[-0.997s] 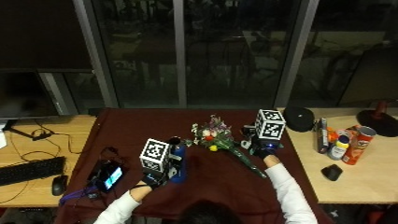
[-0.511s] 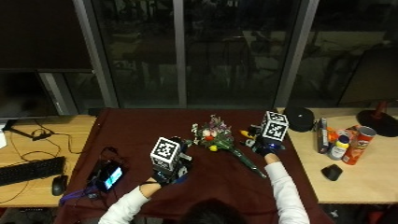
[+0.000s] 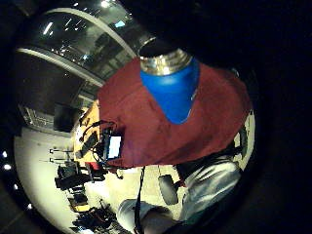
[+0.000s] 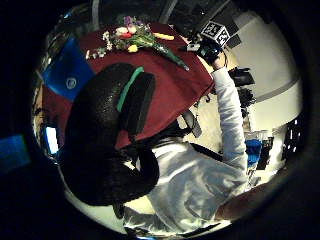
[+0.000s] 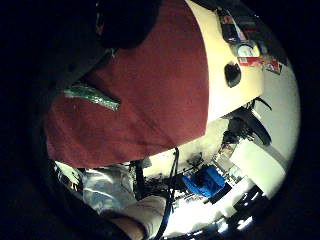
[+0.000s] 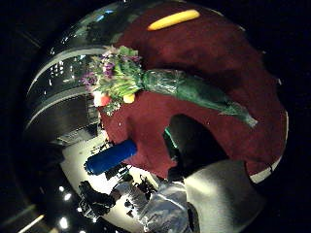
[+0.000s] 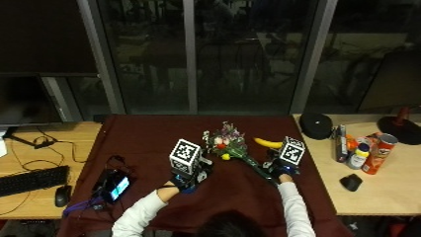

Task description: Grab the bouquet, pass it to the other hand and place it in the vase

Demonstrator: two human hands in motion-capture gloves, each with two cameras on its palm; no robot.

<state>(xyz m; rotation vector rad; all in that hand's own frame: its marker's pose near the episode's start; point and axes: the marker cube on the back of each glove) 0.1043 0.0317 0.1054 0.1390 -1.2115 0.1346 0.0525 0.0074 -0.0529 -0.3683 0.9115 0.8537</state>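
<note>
At the left edge a black keyboard [image 7: 31, 179] and mouse [image 7: 62, 195] lay on the pale wooden desk [image 7: 39, 143], with a small lit-screen device [image 7: 113, 185] on the dark red tablecloth [image 7: 151, 138]. The left hand [image 7: 188, 174] was beside the blue metal-necked vase [image 3: 171, 87]; whether its fingers gripped the vase could not be told. The green-wrapped bouquet of mixed flowers [image 7: 233, 150] lay on the cloth at centre, blooms far, stem end near. A yellow banana [image 7: 268, 143] lay just right of it. The right hand [image 7: 281, 165] was at the wrapped stem end; its finger state was hidden. Farther right stood a red tube can [image 7: 378, 154].
</note>
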